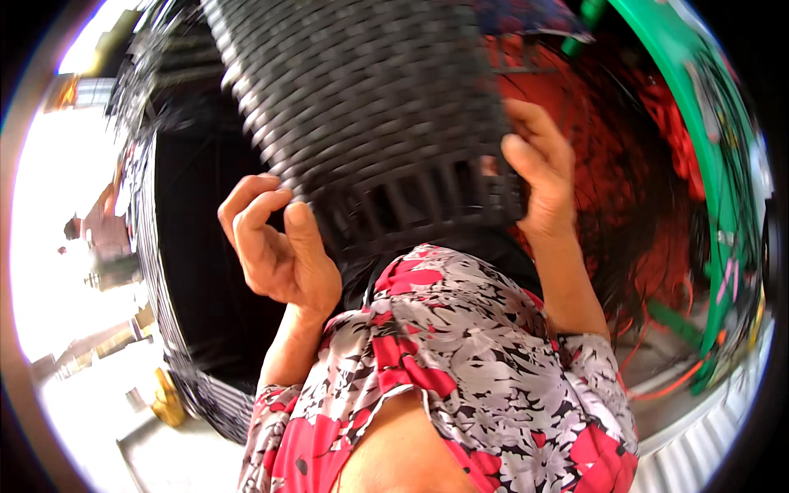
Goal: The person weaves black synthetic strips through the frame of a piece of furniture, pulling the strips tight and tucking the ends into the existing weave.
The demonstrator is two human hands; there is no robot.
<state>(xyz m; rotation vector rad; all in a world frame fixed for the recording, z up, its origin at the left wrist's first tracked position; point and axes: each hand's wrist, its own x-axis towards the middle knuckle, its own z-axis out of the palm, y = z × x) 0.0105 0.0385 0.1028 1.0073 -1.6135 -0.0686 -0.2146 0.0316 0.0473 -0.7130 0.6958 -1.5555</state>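
Observation:
A black woven wicker panel (362, 90), of flat plastic strands, stands in front of me, slightly blurred. Its near end has open slots (403, 201) between dark bars. My right hand (542, 168) grips the panel's right edge near that end, with the thumb on the near side and the fingers bent around it. Beside the left edge is my left hand (275, 238), its fingers half-curled and the thumb apart from them. The left fingertips reach the panel's edge; I see nothing held between them. Whether they press on it is unclear.
Bundles of black strands (177, 57) hang at the far left, above a dark box-like shape (205, 263). A green curved frame (699, 74) runs along the right, with cords draped over it. Red material (592, 131) with loose black strands lies behind my right hand. A yellow object (167, 398) sits low left.

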